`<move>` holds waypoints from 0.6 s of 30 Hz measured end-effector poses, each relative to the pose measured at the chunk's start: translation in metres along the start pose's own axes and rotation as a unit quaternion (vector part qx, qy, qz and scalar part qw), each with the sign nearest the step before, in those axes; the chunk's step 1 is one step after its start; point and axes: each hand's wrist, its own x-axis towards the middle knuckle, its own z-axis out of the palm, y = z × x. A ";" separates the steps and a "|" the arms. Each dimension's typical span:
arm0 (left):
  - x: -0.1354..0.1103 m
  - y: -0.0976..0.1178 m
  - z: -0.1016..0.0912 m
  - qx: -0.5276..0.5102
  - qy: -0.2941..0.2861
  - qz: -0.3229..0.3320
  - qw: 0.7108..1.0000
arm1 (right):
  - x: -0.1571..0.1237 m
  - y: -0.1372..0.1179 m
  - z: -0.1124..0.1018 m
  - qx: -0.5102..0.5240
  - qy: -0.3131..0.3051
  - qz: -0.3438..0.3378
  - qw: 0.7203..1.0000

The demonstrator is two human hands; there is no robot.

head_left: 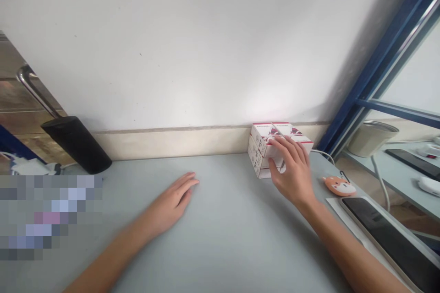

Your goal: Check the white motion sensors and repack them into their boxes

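Boxes [257,158]: stacked, surface [223,242] back edge, nr R corner.
R hand [294,174]: at boxes, can't tell if gripping.
L hand [175,201]: free, fingers loose, nr back edge.

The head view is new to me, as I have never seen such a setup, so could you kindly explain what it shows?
There is no machine here: a person works bare-handed, and one camera worn on the head looks forward and down. The grey-blue table meets a white wall. The right hand is at a stack of white-and-red boxes, its fingers over their front; whether they grip one is hard to tell. The left hand is apart from the boxes and holds nothing that shows. On the right lie an orange-and-white animal-faced case and a dark-screened phone. On the left stands a black object with a metal handle; the area below it is pixelated.
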 end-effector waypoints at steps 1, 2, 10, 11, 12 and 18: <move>0.000 0.000 0.000 0.001 0.003 0.002 1.000 | 0.000 0.000 0.000 0.001 0.005 0.000 1.000; 0.000 0.000 0.000 0.002 0.005 0.003 1.000 | 0.000 0.001 0.000 0.000 0.010 0.001 1.000; 0.001 0.001 -0.001 0.009 0.008 0.008 1.000 | 0.000 0.007 0.000 -0.011 0.056 0.003 0.998; 0.001 0.001 -0.001 0.010 0.012 0.012 1.000 | 0.000 0.008 0.001 -0.013 0.064 0.002 0.998; 0.001 0.001 -0.001 0.009 0.016 0.015 1.000 | -0.001 0.009 0.002 -0.016 0.073 0.000 0.997; 0.001 0.003 -0.002 -0.011 0.023 0.016 1.000 | -0.003 0.008 0.003 0.011 0.158 -0.008 0.987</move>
